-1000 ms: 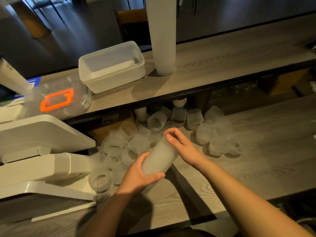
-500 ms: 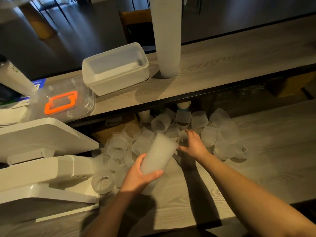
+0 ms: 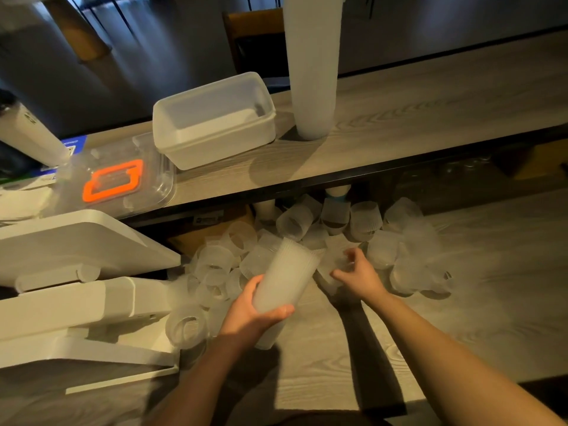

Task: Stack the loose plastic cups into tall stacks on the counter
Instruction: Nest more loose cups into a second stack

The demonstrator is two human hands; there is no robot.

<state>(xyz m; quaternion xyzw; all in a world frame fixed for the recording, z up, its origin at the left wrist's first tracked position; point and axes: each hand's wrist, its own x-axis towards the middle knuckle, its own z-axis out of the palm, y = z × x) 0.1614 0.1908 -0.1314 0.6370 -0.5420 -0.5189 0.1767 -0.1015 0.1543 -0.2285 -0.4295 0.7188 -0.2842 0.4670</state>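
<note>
The left hand (image 3: pixel 252 315) wraps the tilted stack (image 3: pixel 284 276), its mouth turned toward the pile (image 3: pixel 307 241) to take another cup, while the right hand (image 3: pixel 358 276) closes on a blurred loose cup (image 3: pixel 333 262) just beside it, grip unclear.

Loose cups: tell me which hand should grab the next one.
Right. The right hand is free and already closing on a cup in the pile, while the left hand is occupied gripping the stack.
</note>
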